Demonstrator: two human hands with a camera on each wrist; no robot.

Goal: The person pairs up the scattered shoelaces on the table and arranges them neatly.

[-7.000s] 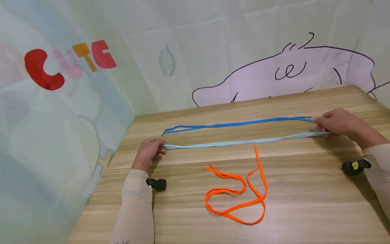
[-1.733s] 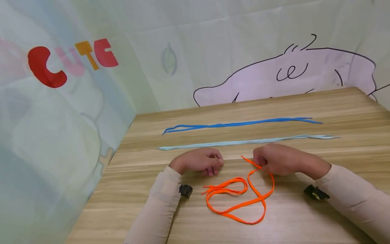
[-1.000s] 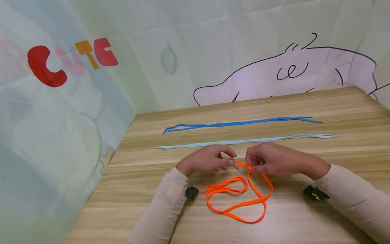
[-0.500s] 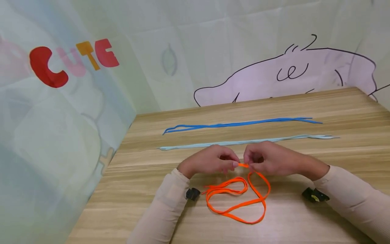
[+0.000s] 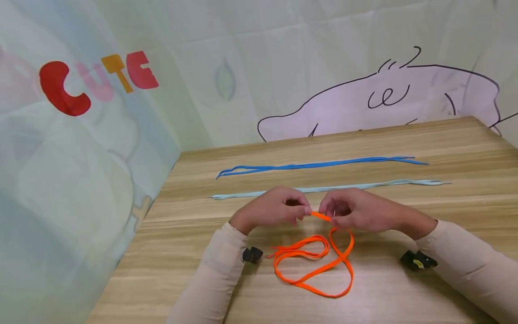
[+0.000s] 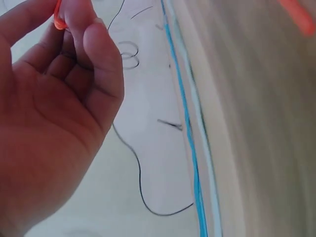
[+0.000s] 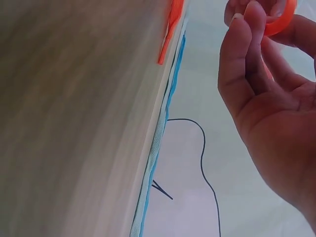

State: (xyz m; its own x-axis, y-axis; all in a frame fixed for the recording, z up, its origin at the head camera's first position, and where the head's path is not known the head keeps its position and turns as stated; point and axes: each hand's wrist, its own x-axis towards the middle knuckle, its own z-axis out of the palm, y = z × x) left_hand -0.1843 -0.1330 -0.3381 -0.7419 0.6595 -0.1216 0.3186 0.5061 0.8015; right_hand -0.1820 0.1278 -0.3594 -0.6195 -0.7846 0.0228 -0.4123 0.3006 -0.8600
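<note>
An orange shoelace [image 5: 319, 269] lies in loose curves on the table, and one end of it is lifted between the two hands. My left hand [image 5: 275, 208] pinches that end between thumb and fingers. Close beside it, my right hand [image 5: 360, 210] pinches the same lace a short way along, with a short orange stretch showing between them. In the left wrist view a bit of orange lace [image 6: 59, 22] shows at the fingertips. The right wrist view has a bent piece of orange lace [image 7: 282, 22] at the right hand's fingers.
Behind the hands a light blue shoelace [image 5: 364, 186] lies straight across the wooden table [image 5: 457, 148]. Farther back, a blue shoelace [image 5: 319, 164] runs roughly parallel to it. A printed cloth [image 5: 210, 49] hangs behind and to the left of the table.
The left hand came rightward to the orange lace's end and took hold of it beside the right hand. The loop near the right hand has drawn in smaller. Earlier, both hands were at the light blue lace.
</note>
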